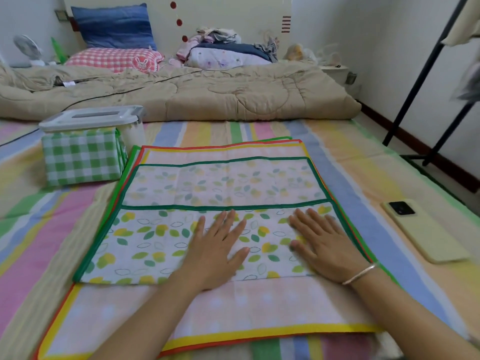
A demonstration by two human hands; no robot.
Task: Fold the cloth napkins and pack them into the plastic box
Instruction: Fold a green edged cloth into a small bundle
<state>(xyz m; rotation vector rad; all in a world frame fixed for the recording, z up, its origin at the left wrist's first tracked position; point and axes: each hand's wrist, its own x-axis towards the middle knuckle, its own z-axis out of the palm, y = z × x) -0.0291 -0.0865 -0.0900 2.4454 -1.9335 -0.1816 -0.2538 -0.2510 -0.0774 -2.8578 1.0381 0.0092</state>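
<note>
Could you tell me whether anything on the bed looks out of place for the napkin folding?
A phone lies right of the napkins, near the bed's edge. The box is closed.

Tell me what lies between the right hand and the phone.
Head view: only the stacked napkins' green and red edges and bare striped sheet separate the right hand from the phone.

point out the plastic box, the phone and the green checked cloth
plastic box (91, 118), head view, on its grey lid
phone (426, 231), head view, on its pale back, below the camera block
green checked cloth (80, 157), head view, on the front face of the folded bundle
</note>
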